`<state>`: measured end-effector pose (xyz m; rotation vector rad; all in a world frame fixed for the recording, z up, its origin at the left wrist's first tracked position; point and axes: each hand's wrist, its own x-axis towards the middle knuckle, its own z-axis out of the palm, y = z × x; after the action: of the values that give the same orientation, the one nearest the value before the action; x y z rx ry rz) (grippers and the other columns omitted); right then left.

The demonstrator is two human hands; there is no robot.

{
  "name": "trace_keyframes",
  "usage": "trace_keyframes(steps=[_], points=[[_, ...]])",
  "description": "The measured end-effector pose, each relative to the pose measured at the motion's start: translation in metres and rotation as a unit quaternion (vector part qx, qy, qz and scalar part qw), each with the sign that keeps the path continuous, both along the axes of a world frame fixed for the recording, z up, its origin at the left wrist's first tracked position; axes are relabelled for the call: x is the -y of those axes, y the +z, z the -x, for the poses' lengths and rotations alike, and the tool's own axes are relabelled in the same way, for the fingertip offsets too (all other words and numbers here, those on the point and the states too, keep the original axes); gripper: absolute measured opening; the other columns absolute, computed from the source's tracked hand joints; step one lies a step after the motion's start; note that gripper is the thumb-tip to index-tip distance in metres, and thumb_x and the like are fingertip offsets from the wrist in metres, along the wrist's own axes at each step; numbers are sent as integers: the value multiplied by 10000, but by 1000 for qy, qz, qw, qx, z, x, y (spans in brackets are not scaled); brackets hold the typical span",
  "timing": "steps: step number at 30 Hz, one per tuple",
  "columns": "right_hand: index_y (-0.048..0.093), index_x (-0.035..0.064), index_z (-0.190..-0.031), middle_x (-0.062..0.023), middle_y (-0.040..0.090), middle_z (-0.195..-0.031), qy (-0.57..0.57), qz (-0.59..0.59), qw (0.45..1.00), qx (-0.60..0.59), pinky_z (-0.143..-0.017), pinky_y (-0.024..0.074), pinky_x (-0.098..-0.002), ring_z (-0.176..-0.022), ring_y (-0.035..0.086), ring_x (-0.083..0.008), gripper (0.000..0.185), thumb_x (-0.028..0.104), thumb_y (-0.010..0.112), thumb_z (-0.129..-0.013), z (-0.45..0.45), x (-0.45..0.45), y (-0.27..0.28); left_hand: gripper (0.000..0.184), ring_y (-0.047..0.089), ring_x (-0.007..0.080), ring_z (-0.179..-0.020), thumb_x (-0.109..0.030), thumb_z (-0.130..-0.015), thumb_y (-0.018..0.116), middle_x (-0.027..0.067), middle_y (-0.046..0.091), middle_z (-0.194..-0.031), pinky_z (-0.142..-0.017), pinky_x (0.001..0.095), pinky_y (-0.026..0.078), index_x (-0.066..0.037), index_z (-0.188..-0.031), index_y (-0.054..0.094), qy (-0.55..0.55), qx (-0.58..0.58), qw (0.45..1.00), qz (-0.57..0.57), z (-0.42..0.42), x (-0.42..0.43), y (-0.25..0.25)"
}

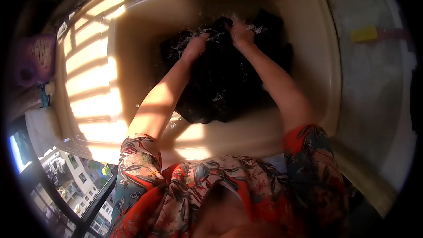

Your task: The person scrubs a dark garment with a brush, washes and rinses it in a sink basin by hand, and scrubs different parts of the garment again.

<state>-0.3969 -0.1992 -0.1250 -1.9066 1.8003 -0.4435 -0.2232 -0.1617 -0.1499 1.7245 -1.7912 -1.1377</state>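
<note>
Floral top (198, 178) cropped, dark cloth (224, 79) indistinct

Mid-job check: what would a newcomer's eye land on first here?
First, the dark wet cloth in the middle of the beige sink, with the left hand and right hand at its far part amid splashing water. Next, barred sunlight across the sink's left side. Then the purple container at far left and yellow-ended object at right.
</note>
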Motion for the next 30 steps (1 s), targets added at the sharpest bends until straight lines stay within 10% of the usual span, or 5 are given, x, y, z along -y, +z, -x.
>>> trace_keyframes(steps=[4, 13, 18, 26, 30], points=[[548, 51, -1147, -140, 651, -878, 50, -62, 997, 12, -800, 457, -328, -876, 619, -243, 509, 461, 531, -845, 86, 30, -3, 494, 571, 169, -967, -372, -829, 572, 136, 635, -989, -851, 323, 430, 15, -1135, 552, 1, -190, 969, -159, -8, -18, 149], [406, 14, -1278, -191, 446, -1255, 260, 143, 909, -294, -905, 406, -338, -1124, 464, -318, 698, 396, 652, -748, 41, -93, -27, 606, 554, 353, -952, -361, -674, 678, 201, 533, -1046, -806, 403, 481, -95, -1182, 481, -302, 328, 894, -47, 6, -71, 42], [494, 41, -1214, -151, 522, -1183, 141, -105, 984, 24, -832, 444, -331, -1002, 548, -288, 553, 352, 629, -778, 72, 1, 21, 158, 607, 264, -698, -76, -679, 556, 107, 614, -753, -607, 361, 497, -84, -807, 648, -310, 179, 926, 124, -3, -79, 85], [520, 19, -1183, -183, 589, -1034, 3, -58, 991, -122, -829, 445, -337, -933, 570, -275, 478, 237, 634, -774, 76, 30, -15, 533, 556, 319, -956, -171, -661, 616, 162, 583, -1006, -817, 361, 469, -102, -1184, 538, -509, 23, 860, 24, 91, -117, 108], [585, 23, -1059, -67, 603, -940, -84, -166, 917, 353, -775, 440, -263, -860, 560, -145, 296, 56, 564, -765, 113, 28, 13, 534, 573, 306, -922, -238, -667, 629, 168, 600, -981, -827, 359, 458, -105, -1176, 541, -285, -157, 945, -36, 32, -68, 131]])
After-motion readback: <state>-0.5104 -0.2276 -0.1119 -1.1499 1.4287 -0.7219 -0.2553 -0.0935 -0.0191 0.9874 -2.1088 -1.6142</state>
